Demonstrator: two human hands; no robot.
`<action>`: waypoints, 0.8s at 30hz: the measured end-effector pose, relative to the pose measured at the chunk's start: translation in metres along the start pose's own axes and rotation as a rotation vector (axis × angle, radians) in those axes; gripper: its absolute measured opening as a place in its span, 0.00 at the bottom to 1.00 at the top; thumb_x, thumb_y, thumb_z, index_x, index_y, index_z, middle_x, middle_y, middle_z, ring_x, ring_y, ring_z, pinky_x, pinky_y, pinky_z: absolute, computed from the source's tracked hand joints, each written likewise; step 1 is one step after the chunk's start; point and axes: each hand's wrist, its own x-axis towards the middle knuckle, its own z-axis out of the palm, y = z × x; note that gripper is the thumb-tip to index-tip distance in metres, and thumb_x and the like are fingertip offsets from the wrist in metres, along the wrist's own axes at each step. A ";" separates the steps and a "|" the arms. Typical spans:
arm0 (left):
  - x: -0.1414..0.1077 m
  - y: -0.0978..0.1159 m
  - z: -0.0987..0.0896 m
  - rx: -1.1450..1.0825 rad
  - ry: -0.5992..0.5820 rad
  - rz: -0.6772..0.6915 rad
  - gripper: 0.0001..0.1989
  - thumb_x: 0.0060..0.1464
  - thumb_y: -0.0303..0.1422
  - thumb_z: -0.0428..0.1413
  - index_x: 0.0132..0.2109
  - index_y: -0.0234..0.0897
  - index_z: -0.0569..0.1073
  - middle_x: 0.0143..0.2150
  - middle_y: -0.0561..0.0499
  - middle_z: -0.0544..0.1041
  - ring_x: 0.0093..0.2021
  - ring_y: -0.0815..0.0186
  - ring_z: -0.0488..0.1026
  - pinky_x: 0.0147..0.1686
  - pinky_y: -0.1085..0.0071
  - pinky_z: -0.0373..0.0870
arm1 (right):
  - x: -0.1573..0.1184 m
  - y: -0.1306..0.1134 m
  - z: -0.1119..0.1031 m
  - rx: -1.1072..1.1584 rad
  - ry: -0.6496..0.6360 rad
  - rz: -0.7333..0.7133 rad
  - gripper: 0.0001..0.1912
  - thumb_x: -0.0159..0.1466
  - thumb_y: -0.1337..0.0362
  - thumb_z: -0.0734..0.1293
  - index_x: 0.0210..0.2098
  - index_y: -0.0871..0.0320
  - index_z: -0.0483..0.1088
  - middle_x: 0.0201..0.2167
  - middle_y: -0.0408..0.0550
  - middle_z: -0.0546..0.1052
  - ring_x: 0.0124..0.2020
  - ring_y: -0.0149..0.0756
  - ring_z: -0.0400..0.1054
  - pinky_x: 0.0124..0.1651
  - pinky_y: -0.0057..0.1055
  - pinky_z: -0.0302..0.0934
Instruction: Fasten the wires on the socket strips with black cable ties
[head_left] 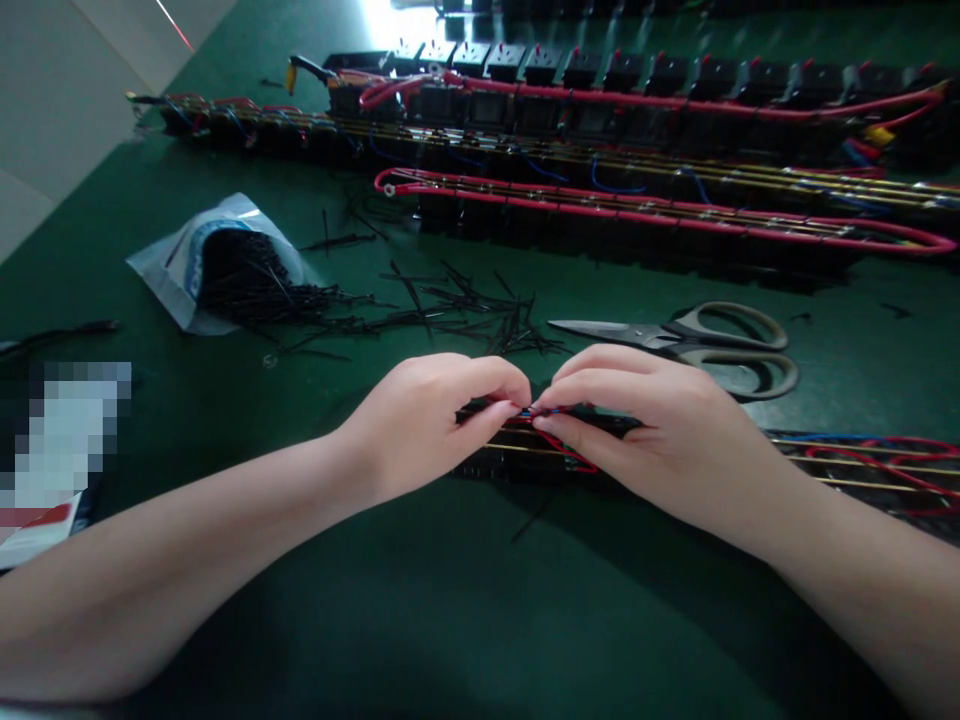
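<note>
Both hands meet fingertip to fingertip over a long black socket strip that carries brass rails and red and blue wires. My left hand is closed in a pinch on the thin wires. Thumb and forefinger of my right hand pinch the same wires just beside it. Whether a cable tie is also between the fingertips is too small to tell. The strip runs on to the right, partly hidden under my right hand, with loops of red wire lying on its rails.
Beyond the hands, scissors lie at the right, with loose black cable ties to their left. An open plastic bag spills more ties. Several wired socket strips span the back of the green table. A blurred packet lies at the left.
</note>
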 end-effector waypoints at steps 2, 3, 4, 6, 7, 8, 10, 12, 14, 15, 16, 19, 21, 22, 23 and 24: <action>0.000 0.000 0.000 0.024 0.006 0.028 0.06 0.66 0.25 0.58 0.45 0.37 0.80 0.39 0.55 0.84 0.38 0.69 0.81 0.37 0.77 0.73 | 0.000 0.001 0.000 0.004 0.006 0.003 0.07 0.70 0.64 0.69 0.37 0.55 0.80 0.36 0.48 0.82 0.34 0.35 0.76 0.34 0.31 0.71; -0.001 0.000 0.001 0.039 0.009 0.045 0.07 0.66 0.25 0.58 0.45 0.37 0.80 0.39 0.55 0.84 0.38 0.68 0.81 0.37 0.76 0.73 | 0.000 0.001 0.000 0.008 0.007 0.003 0.07 0.70 0.64 0.68 0.37 0.55 0.80 0.36 0.47 0.82 0.34 0.35 0.76 0.34 0.31 0.71; -0.001 -0.001 0.001 0.059 0.014 0.063 0.07 0.67 0.25 0.57 0.45 0.37 0.80 0.39 0.54 0.84 0.38 0.68 0.81 0.37 0.76 0.73 | 0.000 0.001 0.000 0.013 0.006 0.003 0.07 0.69 0.64 0.68 0.37 0.55 0.80 0.36 0.47 0.82 0.34 0.36 0.76 0.34 0.31 0.71; -0.003 -0.001 0.003 0.115 0.033 0.103 0.08 0.68 0.26 0.56 0.46 0.37 0.80 0.39 0.54 0.84 0.38 0.67 0.81 0.38 0.74 0.73 | 0.000 0.001 0.000 0.019 0.005 -0.004 0.07 0.69 0.65 0.68 0.37 0.55 0.80 0.36 0.47 0.81 0.34 0.36 0.76 0.34 0.31 0.70; -0.004 -0.001 0.004 0.147 0.047 0.127 0.08 0.68 0.26 0.55 0.46 0.37 0.79 0.39 0.53 0.84 0.38 0.66 0.81 0.38 0.73 0.74 | 0.000 0.001 0.000 0.020 -0.003 -0.002 0.07 0.69 0.66 0.68 0.37 0.55 0.80 0.36 0.47 0.81 0.34 0.35 0.76 0.35 0.31 0.70; -0.004 -0.001 0.004 0.177 0.060 0.150 0.08 0.69 0.26 0.54 0.47 0.36 0.79 0.39 0.53 0.84 0.38 0.66 0.81 0.39 0.72 0.74 | 0.000 0.001 0.000 0.020 -0.007 0.002 0.07 0.69 0.67 0.68 0.38 0.55 0.80 0.36 0.48 0.81 0.34 0.35 0.76 0.35 0.31 0.70; -0.006 -0.001 0.005 0.218 0.082 0.184 0.09 0.69 0.26 0.53 0.47 0.36 0.79 0.39 0.52 0.85 0.38 0.65 0.82 0.40 0.71 0.74 | 0.001 0.001 0.001 0.022 -0.003 0.004 0.07 0.68 0.69 0.68 0.38 0.56 0.80 0.36 0.48 0.81 0.34 0.35 0.76 0.35 0.30 0.70; -0.006 0.001 0.005 0.235 0.097 0.208 0.09 0.70 0.26 0.52 0.46 0.35 0.78 0.38 0.51 0.85 0.38 0.65 0.82 0.39 0.71 0.75 | 0.002 0.000 0.001 0.016 -0.008 0.002 0.08 0.68 0.70 0.68 0.38 0.57 0.81 0.36 0.49 0.81 0.34 0.35 0.76 0.34 0.30 0.69; -0.007 0.003 0.005 0.252 0.117 0.234 0.11 0.71 0.27 0.51 0.46 0.34 0.78 0.38 0.51 0.84 0.37 0.65 0.82 0.38 0.71 0.75 | 0.002 -0.001 0.001 0.001 -0.021 -0.010 0.08 0.68 0.71 0.68 0.38 0.58 0.81 0.36 0.49 0.81 0.34 0.35 0.76 0.33 0.30 0.69; -0.007 0.004 0.004 0.262 0.126 0.251 0.11 0.72 0.27 0.50 0.46 0.34 0.78 0.38 0.50 0.85 0.37 0.65 0.82 0.38 0.71 0.76 | 0.002 -0.002 0.000 -0.006 -0.028 -0.015 0.08 0.68 0.71 0.68 0.38 0.59 0.82 0.36 0.50 0.81 0.34 0.35 0.76 0.32 0.30 0.69; -0.007 0.004 0.004 0.272 0.133 0.265 0.12 0.72 0.27 0.49 0.46 0.34 0.78 0.38 0.50 0.85 0.38 0.65 0.82 0.39 0.71 0.76 | 0.002 -0.002 0.000 -0.010 -0.028 -0.020 0.08 0.68 0.71 0.68 0.38 0.59 0.82 0.35 0.50 0.81 0.33 0.35 0.76 0.32 0.30 0.69; -0.007 0.006 0.004 0.296 0.137 0.282 0.14 0.73 0.26 0.47 0.46 0.34 0.77 0.39 0.50 0.85 0.39 0.65 0.83 0.39 0.72 0.77 | 0.001 -0.004 0.000 -0.025 -0.010 -0.034 0.08 0.67 0.71 0.68 0.38 0.60 0.81 0.35 0.50 0.81 0.34 0.35 0.75 0.33 0.30 0.69; -0.008 0.005 0.005 0.311 0.136 0.289 0.15 0.74 0.26 0.45 0.45 0.35 0.77 0.39 0.49 0.85 0.39 0.65 0.83 0.39 0.72 0.77 | 0.001 -0.004 0.001 -0.047 0.002 -0.018 0.07 0.67 0.71 0.68 0.37 0.60 0.80 0.35 0.50 0.80 0.34 0.35 0.75 0.34 0.30 0.69; -0.008 0.005 0.005 0.320 0.138 0.298 0.15 0.74 0.26 0.45 0.46 0.36 0.77 0.39 0.49 0.85 0.39 0.65 0.83 0.39 0.72 0.77 | 0.001 -0.004 0.001 -0.055 0.003 0.000 0.06 0.66 0.71 0.68 0.36 0.60 0.79 0.34 0.49 0.80 0.34 0.35 0.75 0.34 0.30 0.69; -0.008 0.005 0.005 0.330 0.141 0.310 0.16 0.74 0.27 0.45 0.46 0.36 0.77 0.39 0.49 0.85 0.39 0.65 0.83 0.38 0.72 0.77 | 0.002 -0.004 0.002 -0.059 0.002 0.018 0.06 0.66 0.72 0.68 0.35 0.59 0.78 0.34 0.48 0.80 0.33 0.35 0.74 0.34 0.30 0.69; -0.008 0.004 0.005 0.339 0.142 0.323 0.15 0.74 0.27 0.45 0.46 0.36 0.77 0.40 0.49 0.85 0.39 0.65 0.83 0.38 0.72 0.77 | 0.002 -0.003 0.003 -0.060 0.000 0.037 0.06 0.65 0.72 0.68 0.34 0.58 0.77 0.34 0.48 0.79 0.33 0.34 0.74 0.34 0.30 0.68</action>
